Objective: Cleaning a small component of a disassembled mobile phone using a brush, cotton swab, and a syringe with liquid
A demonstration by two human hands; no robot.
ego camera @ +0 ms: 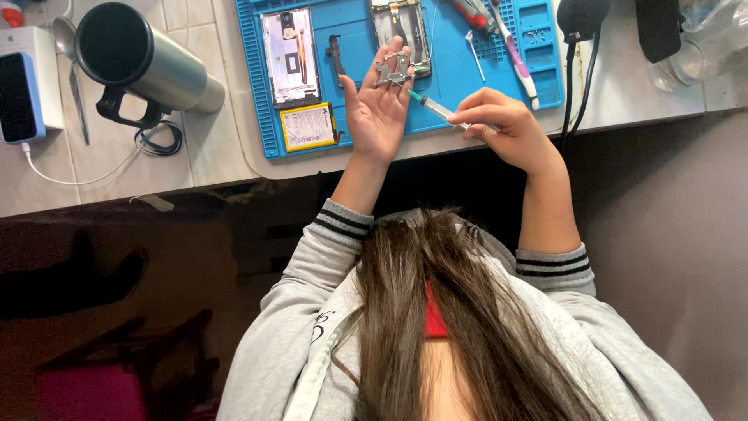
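Long brown hair fills the bottom middle of the frame, with grey sleeves on both sides; above it, the left hand is open, palm up, fingers spread — a small metal part rests on the fingertips, over the blue mat at the top middle; the right hand is curled tight around a thin syringe, its green tip pointing at the metal part — close, not touching; a yellow battery lies on the mat's lower left; a steel mug lies tipped in the upper left.
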